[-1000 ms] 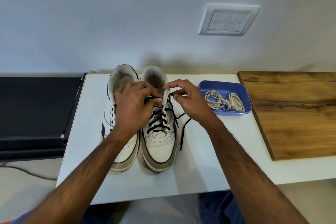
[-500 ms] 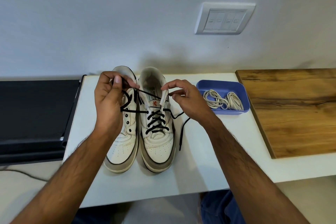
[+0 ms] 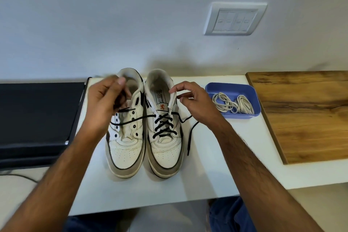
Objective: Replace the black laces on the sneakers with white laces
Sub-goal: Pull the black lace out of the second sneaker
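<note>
The sneakers are standing side by side on the white tabletop, toes toward the person, and the blue tray serves here as the landmark. The sneaker next to the tray is still carrying its black lace crossed through the lower eyelets, while the upper eyelets are showing bare; one loose end is trailing over the tabletop toward the tray. The sneaker farther from the tray is showing only open eyelets, so it is reading as already unlaced, though no removed lace is visible.

The left hand, on the far side of the sneakers from the tray, is gripping the other end of the black lace, which is stretching taut across the bare sneaker to the laced one; the fingers are blurred, so the exact hold is unclear. The right hand, between the sneakers and the tray, is hovering with fingers loosely curled just above the collar, apparently holding nothing.

The white laces are lying coiled and untouched in the tray. By my judgement, the removal is roughly three-quarters through, and all the relacing in white is still waiting.
</note>
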{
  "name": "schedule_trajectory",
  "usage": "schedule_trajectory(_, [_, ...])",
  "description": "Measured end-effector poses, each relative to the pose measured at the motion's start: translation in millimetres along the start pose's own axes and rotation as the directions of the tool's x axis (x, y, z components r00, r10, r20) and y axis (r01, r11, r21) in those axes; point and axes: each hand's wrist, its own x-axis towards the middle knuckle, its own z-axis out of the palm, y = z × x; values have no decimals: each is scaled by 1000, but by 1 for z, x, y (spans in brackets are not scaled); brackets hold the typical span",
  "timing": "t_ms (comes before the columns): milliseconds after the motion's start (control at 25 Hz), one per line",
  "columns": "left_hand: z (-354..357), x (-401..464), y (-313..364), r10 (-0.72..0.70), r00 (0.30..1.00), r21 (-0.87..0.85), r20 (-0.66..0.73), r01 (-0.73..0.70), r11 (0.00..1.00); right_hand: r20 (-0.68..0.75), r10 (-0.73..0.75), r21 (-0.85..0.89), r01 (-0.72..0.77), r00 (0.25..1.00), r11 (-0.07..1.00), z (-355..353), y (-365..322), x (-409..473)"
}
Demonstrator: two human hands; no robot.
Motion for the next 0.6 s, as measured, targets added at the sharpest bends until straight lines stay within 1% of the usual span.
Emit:
schedule_trajectory(40, [0,-4,0,7,997,145,82,-19,989,1,0,1,0,1000,1000,0,-1,0])
schedule_trajectory(80, [3,-7,0,47,985,299,164,-95,950,0,1,-2,-1,1000,1000,0,-3,-1])
schedule_trajectory(120, [6,-9,-2,121,961,444,247,-224,867,1,0,-8,0,1000,1000,1,-4,-1])
schedule_trajectory(160, [12,-10,-3,197,922,549,332,-359,755,2,-1,-17,1,1000,1000,1,-5,-1])
schedule_trajectory(200, [20,-11,-3,244,877,611,415,-467,640,3,-6,-24,6,1000,1000,2,-6,-2])
schedule_trajectory(240, [28,-13,-5,258,839,644,479,-536,546,5,-11,-32,12,1000,999,2,-6,-2])
schedule_trajectory(280, [36,-15,-9,254,816,672,518,-573,468,6,-15,-36,15,1000,999,2,-7,-3])
schedule_trajectory(320, [44,-18,-13,247,815,708,525,-579,404,7,-14,-38,15,1000,999,2,-7,-3])
schedule_trajectory(360, [50,-22,-16,244,828,745,505,-561,361,9,-13,-38,14,1000,999,2,-7,-3])
schedule_trajectory(440, [57,-25,-20,244,857,789,455,-514,337,2,-5,-25,5,1000,1000,0,-8,-2])
schedule_trajectory(600, [60,-26,-24,230,887,809,401,-460,365,20,30,-4,-30,999,1000,-1,-10,-5])
